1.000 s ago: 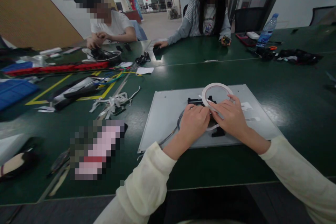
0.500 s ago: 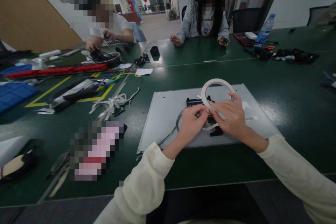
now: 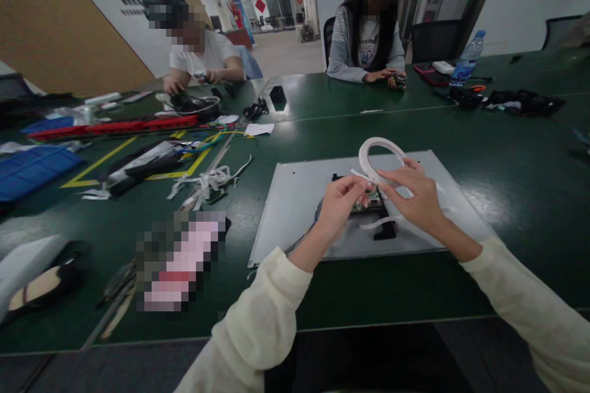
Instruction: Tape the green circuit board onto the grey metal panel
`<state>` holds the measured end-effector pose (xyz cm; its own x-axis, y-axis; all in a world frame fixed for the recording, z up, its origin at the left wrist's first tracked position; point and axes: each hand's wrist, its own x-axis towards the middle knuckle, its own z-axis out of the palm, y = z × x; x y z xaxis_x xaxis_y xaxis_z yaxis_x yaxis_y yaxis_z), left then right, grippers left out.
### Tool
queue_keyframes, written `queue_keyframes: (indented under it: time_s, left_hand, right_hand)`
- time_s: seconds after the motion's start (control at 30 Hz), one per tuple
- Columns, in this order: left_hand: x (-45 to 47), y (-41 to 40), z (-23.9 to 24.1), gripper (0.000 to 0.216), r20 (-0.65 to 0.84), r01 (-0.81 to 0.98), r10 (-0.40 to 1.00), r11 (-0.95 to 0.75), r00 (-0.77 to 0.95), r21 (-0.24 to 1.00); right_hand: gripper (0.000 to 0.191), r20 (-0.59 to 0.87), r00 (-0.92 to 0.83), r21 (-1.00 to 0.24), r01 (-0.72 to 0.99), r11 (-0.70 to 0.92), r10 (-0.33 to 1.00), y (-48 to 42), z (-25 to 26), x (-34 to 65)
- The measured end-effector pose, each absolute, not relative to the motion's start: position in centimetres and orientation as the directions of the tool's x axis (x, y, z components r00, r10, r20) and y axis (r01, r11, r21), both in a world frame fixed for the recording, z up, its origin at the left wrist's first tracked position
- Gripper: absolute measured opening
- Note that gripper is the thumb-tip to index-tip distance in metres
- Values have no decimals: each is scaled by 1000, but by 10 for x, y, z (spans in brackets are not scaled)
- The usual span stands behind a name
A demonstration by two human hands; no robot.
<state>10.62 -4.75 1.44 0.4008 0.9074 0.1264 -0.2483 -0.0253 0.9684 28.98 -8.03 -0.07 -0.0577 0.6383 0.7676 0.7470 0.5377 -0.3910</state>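
My right hand (image 3: pixel 415 193) grips a roll of white tape (image 3: pixel 363 159) by its lower right rim, holding it tilted above a flat grey panel (image 3: pixel 288 209). My left hand (image 3: pixel 340 204) is closed in a pinch beside the roll, where a short white tape end (image 3: pixel 358 174) sticks out between its fingertips. Beneath both hands, a green circuit board (image 3: pixel 374 199) with black bracket parts (image 3: pixel 387 231) lies on the panel, partly hidden by my fingers. A loose white strip (image 3: pixel 378 221) curls over the bracket. Grey cable runs out behind my left wrist.
Left of the panel lie a tangle of white strips (image 3: pixel 207 187), a partly blurred pink phone-like object (image 3: pixel 184 264) and a blue bin (image 3: pixel 39 169). A water bottle (image 3: pixel 468 60) stands at the far right. Two people sit across the green table (image 3: pixel 313 123), handling small items.
The roll has tipped further over, and my fingertips have drawn slightly apart, showing more of the circuit board. Across the table, the right-hand person's hands have come together. The view has shifted slightly.
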Motion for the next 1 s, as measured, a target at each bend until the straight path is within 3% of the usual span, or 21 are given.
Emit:
queue_keyframes:
  time_s: [0.1, 0.17, 0.3, 0.47, 0.6, 0.7, 0.9, 1.0]
  left_hand:
    - [88, -29, 17, 13, 168, -290, 976, -123, 136, 949]
    - [80, -20, 18, 14, 184, -233, 981, -167, 56, 958]
    - [81, -17, 14, 16, 151, -209, 976, -117, 154, 971]
    - [87, -22, 8, 16, 132, -204, 972, -92, 193, 975]
    - [85, -21, 6, 17, 124, -183, 978, -93, 166, 979]
    - [83, -21, 5, 17, 127, -181, 977, -96, 169, 979]
    - [83, -20, 3, 17, 98, -162, 982, -72, 159, 984]
    - [84, -20, 1, 22, 62, -204, 977, -20, 203, 979]
  right_hand:
    - [25, 741, 128, -493, 770, 405, 660, -73, -1, 315]
    - [28, 658, 223, -566, 776, 278, 719, -67, -3, 333]
    - [31, 504, 217, -561, 818, 125, 836, -49, -7, 364]
    - [31, 377, 75, -356, 932, 69, 923, -8, -13, 392]
    - [35, 417, 115, -220, 975, -23, 902, 16, -29, 402]
    - [41, 463, 188, -269, 961, -65, 866, 21, -45, 399]
    - [48, 413, 247, -396, 916, -71, 877, 25, -61, 396]
    - [58, 358, 283, -374, 917, -141, 890, 27, -64, 399]
